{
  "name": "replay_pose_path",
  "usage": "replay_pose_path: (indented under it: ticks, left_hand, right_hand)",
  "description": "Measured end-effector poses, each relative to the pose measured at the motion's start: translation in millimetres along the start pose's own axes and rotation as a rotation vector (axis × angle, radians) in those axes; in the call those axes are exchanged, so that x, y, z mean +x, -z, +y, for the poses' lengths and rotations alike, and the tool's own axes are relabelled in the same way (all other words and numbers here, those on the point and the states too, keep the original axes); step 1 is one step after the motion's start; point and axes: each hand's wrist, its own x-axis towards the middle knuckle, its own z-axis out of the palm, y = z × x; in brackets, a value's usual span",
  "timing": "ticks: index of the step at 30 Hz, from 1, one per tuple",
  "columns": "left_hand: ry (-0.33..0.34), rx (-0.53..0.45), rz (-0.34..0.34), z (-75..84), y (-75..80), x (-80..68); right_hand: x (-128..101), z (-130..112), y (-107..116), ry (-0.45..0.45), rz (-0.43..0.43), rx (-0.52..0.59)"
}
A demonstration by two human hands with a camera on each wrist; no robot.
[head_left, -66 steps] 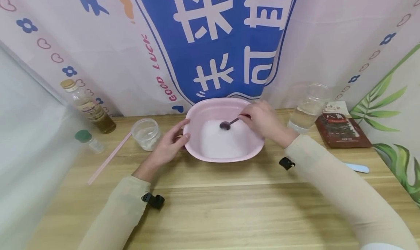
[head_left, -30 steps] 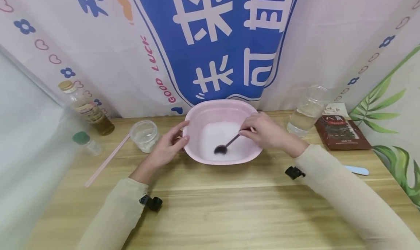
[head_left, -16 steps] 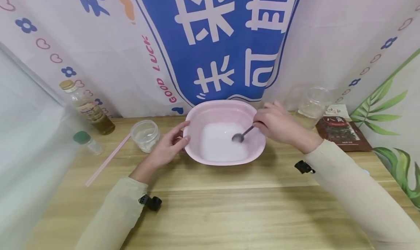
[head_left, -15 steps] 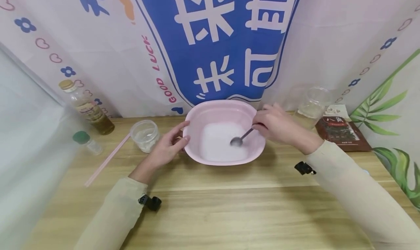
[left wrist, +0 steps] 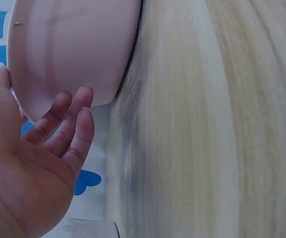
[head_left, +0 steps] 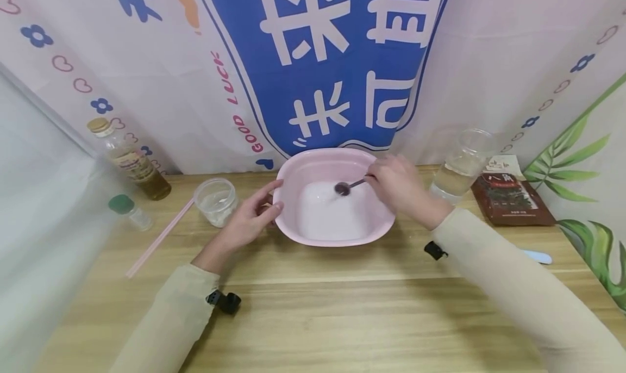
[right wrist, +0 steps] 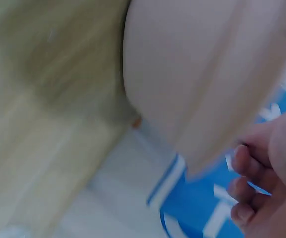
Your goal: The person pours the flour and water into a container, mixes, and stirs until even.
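Note:
A pink plastic basin (head_left: 286, 215) stands on the wooden table with white, milky-looking contents (head_left: 323, 221). At its left rim, my left hand (head_left: 251, 215) holds the basin with thumb and index finger. In the left wrist view the other fingers (left wrist: 83, 129) hang loosely bent beside the outer wall. My right hand (head_left: 398, 185), over the basin's right side, pinches the handle of a small dark spoon (head_left: 342, 188). The spoon's bowl is above the white contents, close to the middle of the basin. In the right wrist view the basin's wall hides the spoon.
Left of the basin stand a clear round tub (head_left: 215, 201), an oil bottle (head_left: 137, 166) and a green-capped small bottle (head_left: 129, 210), beside a pink stick (head_left: 158, 240). Rightward are a clear cup of liquid (head_left: 457, 172), a brown packet (head_left: 511, 199) and a light-blue handle (head_left: 538, 256).
My right hand has carried the spoon around inside the basin, toward the front, then right, and now back and left. The left hand stays at the rim.

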Motion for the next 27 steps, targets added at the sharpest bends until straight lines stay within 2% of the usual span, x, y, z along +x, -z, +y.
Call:
replay_pose_path:
  ticks: [3, 6, 10, 13, 16, 20, 23, 27]
  left_hand:
    - [0.000, 0.008, -0.002, 1.2, 0.7, 0.0]
    - [-0.005, 0.020, 0.001, 2.4, 1.5, -0.3]
    - [-0.008, 0.027, -0.002, 3.1, 1.6, -0.9]
    - [-0.009, 0.026, -0.003, 3.0, 1.0, -1.2]
    - [-0.007, 0.027, -0.005, 2.5, 0.2, -1.0]
    - [-0.004, 0.050, -0.013, 2.5, -0.4, -0.6]
    - [-0.004, 0.068, -0.009, 3.3, 0.2, -1.0]
    - [-0.003, 0.078, 0.000, 3.8, -0.6, -1.3]
  right_hand:
    - [-9, 12, 15, 0.033, -0.034, -0.030]
    - [-17, 17, 23, 0.125, -0.069, 0.052]
    - [-16, 5, 14, 0.192, -0.123, 0.196]
    - [-8, -9, -1, 0.144, -0.123, 0.238]
    - [2, -15, -13, 0.083, -0.054, 0.196]
    - [7, -5, -12, 0.038, 0.016, 0.049]
    - [2, 10, 1, 0.059, -0.005, -0.023]
    - [-12, 25, 19, 0.168, -0.081, 0.032]
